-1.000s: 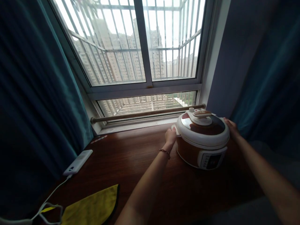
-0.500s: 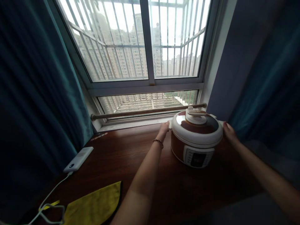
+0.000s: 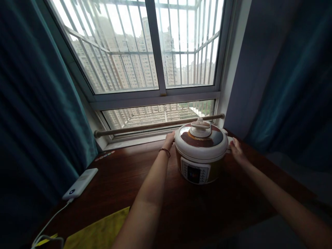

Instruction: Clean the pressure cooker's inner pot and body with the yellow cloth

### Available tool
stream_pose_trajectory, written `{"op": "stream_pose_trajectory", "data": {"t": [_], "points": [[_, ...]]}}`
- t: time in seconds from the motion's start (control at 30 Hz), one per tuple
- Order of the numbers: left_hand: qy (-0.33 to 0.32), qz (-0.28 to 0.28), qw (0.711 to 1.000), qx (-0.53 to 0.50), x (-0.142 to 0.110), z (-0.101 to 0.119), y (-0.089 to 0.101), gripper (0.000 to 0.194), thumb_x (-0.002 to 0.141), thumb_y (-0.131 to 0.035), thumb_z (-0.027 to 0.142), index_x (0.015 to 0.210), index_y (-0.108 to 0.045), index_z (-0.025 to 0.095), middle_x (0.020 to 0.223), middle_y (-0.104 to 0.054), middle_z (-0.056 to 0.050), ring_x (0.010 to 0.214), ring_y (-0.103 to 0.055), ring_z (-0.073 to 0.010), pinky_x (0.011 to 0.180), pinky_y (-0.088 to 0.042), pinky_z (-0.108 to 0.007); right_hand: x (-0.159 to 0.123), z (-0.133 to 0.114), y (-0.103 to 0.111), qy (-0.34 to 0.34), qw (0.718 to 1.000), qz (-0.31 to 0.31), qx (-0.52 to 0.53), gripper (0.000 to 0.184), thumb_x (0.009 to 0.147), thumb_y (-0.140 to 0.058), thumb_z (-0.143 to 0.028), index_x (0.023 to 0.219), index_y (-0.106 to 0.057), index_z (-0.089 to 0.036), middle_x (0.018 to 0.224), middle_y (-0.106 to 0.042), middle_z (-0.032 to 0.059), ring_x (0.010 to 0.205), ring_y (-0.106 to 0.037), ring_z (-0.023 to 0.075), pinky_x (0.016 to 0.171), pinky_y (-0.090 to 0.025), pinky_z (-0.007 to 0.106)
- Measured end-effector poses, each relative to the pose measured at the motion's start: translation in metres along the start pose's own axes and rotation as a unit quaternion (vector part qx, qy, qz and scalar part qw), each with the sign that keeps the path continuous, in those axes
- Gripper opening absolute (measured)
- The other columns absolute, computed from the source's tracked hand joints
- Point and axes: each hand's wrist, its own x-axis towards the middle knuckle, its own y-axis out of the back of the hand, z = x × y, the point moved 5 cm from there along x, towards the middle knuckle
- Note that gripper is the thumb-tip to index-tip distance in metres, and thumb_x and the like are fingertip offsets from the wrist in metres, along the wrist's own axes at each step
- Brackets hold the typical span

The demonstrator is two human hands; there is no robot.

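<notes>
A white and brown electric pressure cooker (image 3: 201, 154) stands upright on the dark wooden table (image 3: 119, 173), its lid on. The control panel (image 3: 195, 172) on its front faces me, turned a little to the left. My left hand (image 3: 169, 139) is closed at the cooker's left side handle, the fingertips hidden behind it. At the opposite side, my right hand (image 3: 238, 152) grips the white right handle (image 3: 229, 143), its fingers partly out of sight. A beaded bracelet (image 3: 165, 151) circles my left wrist.
A white power bank (image 3: 80, 183) with a cable (image 3: 52, 221) lies at the table's left edge. In front is a yellow cloth (image 3: 97, 231), partly behind my left forearm. A rail (image 3: 145, 128) crosses the window behind the cooker. Blue curtains (image 3: 41, 103) hang on both sides.
The cooker has shifted left with both hands on it, and its front panel has turned leftward. The camera view has swung slightly to the right.
</notes>
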Motion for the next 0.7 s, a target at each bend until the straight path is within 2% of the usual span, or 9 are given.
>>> {"op": "stream_pose_trajectory", "data": {"t": [0.17, 0.33, 0.5, 0.6, 0.7], "points": [[0.017, 0.073, 0.997, -0.006, -0.034, -0.011, 0.025, 0.031, 0.088, -0.048, 0.041, 0.097, -0.056, 0.012, 0.084, -0.058, -0.003, 0.066, -0.056, -0.0106, 0.06, -0.048, -0.027, 0.014, 0.001, -0.006, 0.024, 0.997, -0.06, 0.03, 0.081, 0.075, -0.03, -0.076, 0.134, -0.035, -0.019, 0.136, -0.041, 0.0138, 0.126, -0.038, 0.028, 0.107, -0.027, 0.043], [0.006, 0.138, 0.99, -0.036, -0.1, -0.029, 0.052, 0.033, 0.087, -0.044, 0.045, 0.078, -0.053, 0.014, 0.058, -0.046, 0.004, 0.044, -0.039, -0.0061, 0.042, -0.033, -0.02, 0.027, -0.005, -0.022, 0.063, 0.988, -0.125, 0.068, 0.073, 0.079, -0.032, -0.071, 0.131, -0.041, -0.02, 0.136, -0.044, 0.0106, 0.125, -0.041, 0.0251, 0.106, -0.029, 0.041], [-0.018, 0.201, 0.978, -0.055, -0.165, -0.046, 0.062, 0.037, 0.077, -0.047, 0.051, 0.061, -0.044, 0.018, 0.048, -0.036, 0.006, 0.04, -0.033, -0.0075, 0.039, -0.026, -0.021, 0.036, -0.011, -0.042, 0.079, 0.982, -0.142, 0.095, 0.069, 0.08, -0.029, -0.07, 0.127, -0.047, -0.022, 0.129, -0.052, 0.0074, 0.12, -0.047, 0.0248, 0.103, -0.034, 0.041], [-0.042, 0.227, 0.972, -0.053, -0.184, -0.05, 0.061, 0.037, 0.075, -0.046, 0.052, 0.058, -0.042, 0.019, 0.049, -0.037, 0.005, 0.042, -0.033, -0.008, 0.041, -0.026, -0.022, 0.036, -0.016, -0.047, 0.078, 0.981, -0.149, 0.099, 0.068, 0.079, -0.028, -0.072, 0.123, -0.051, -0.024, 0.125, -0.056, 0.0053, 0.118, -0.049, 0.025, 0.101, -0.038, 0.04], [-0.058, 0.239, 0.969, -0.039, -0.187, -0.049, 0.062, 0.037, 0.075, -0.047, 0.05, 0.055, -0.043, 0.019, 0.049, -0.038, 0.005, 0.044, -0.034, -0.0086, 0.043, -0.026, -0.022, 0.034, -0.018, -0.047, 0.076, 0.981, -0.152, 0.097, 0.069, 0.078, -0.028, -0.073, 0.122, -0.053, -0.025, 0.123, -0.057, 0.0047, 0.116, -0.05, 0.0249, 0.1, -0.039, 0.039]]}}
